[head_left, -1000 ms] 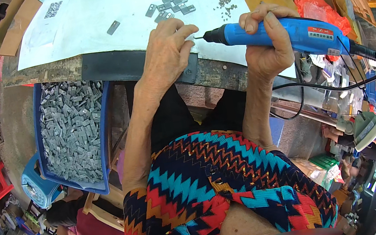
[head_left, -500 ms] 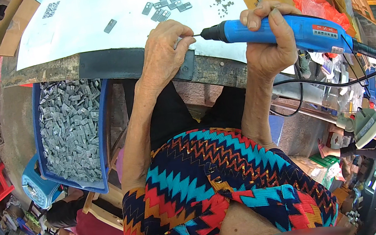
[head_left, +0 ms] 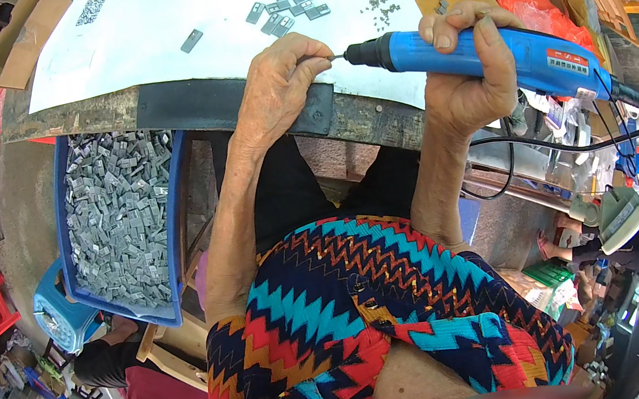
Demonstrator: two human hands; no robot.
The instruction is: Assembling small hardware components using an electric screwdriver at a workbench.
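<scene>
A blue bin (head_left: 117, 225) full of small grey metal pieces stood left, below the tabletop (head_left: 235, 99). The left hand (head_left: 280, 88) rested on the tabletop edge, its fingers (head_left: 309, 62) pressed together, pinching something too small to see. The tip of a blue electric screwdriver (head_left: 482, 58) touched them. The right hand (head_left: 471, 68) held the screwdriver, fingers wrapped around the body. Some grey pieces (head_left: 288, 10) lay on the white sheet (head_left: 140, 35) behind.
</scene>
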